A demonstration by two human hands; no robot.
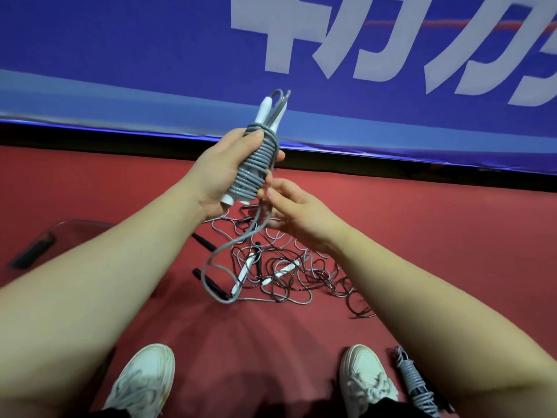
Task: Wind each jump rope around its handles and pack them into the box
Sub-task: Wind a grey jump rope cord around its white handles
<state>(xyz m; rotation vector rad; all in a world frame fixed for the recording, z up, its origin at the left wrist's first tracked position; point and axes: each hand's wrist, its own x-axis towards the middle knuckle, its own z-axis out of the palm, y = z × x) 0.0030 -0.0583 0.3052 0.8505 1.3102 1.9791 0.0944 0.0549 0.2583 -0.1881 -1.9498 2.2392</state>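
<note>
1. One grey jump rope (256, 164) was held up above the pile of loose ropes (301, 276). It was wound many times round its two white handles (265, 110).
2. The left hand (217, 176) was wrapped tight round this bundle.
3. The right hand (298, 212) was held just above the pile. The loose end (204, 274) of the same rope was pinched in its bent fingers and was seen hanging in one long loop at the pile's left side.
4. In the pile, two more white handles and at least three black handles (211, 285) were counted. How many ropes were tangled there could not be told.
5. One wound grey rope (413, 384) was laid on the red floor (422, 236), right of the pile and nearer the person.
6. Two white shoes (144, 378) were seen nearer than the pile.
7. One blue banner (150, 55) was hung behind the pile.
8. One dim see-through thing (45, 242) was seen left of the pile. What it was could not be told.
</note>
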